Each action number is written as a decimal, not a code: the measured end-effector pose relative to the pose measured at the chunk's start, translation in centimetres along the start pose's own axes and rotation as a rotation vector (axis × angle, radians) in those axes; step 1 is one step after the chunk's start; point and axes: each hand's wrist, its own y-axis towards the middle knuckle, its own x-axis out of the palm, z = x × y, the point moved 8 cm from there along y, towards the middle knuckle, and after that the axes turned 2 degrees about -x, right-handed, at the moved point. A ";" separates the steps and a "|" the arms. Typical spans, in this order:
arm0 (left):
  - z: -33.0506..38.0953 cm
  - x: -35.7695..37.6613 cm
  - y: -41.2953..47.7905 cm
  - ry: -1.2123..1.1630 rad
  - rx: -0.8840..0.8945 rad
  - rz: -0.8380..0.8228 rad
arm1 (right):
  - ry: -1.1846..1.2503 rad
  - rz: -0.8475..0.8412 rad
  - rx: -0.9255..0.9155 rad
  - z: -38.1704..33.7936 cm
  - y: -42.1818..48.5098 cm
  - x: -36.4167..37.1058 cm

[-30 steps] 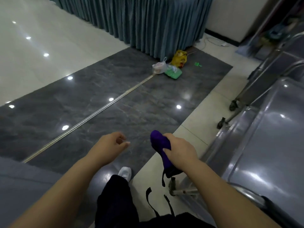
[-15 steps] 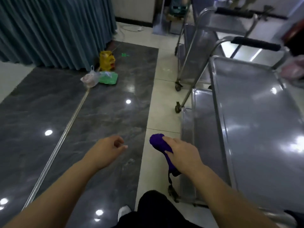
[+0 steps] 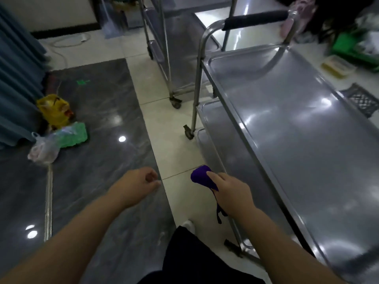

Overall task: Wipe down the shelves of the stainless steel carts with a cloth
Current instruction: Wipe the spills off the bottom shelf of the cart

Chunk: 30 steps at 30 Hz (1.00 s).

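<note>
Left hand loosely curled, empty, over dark marble floor. Right hand closed round a bunched purple cloth, dark strap dangling below. Right of this grip: steel cart, glossy top shelf, lower shelves beneath; second cart beyond.

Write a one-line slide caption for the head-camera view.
Right hand grips a purple cloth beside a stainless steel cart; left hand empty over the floor.
</note>
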 end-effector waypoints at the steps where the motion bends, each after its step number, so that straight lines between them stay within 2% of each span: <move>1: 0.5 -0.8 1.8 0.028 0.025 -0.012 | -0.003 0.007 0.016 0.4 1.0 -0.1; 9: 4.5 -3.1 14.1 0.125 0.194 -0.180 | 0.001 -0.011 0.216 3.6 7.6 0.2; 19: 5.4 -5.0 31.5 0.352 0.447 -0.409 | 0.034 -0.040 0.589 6.3 15.7 8.0; 25: 6.6 -6.3 41.5 0.424 0.621 -0.369 | 0.059 0.001 0.727 6.4 22.4 11.1; 30: 7.4 -4.1 47.8 0.354 0.707 -0.297 | 0.023 0.064 0.753 9.0 26.1 13.0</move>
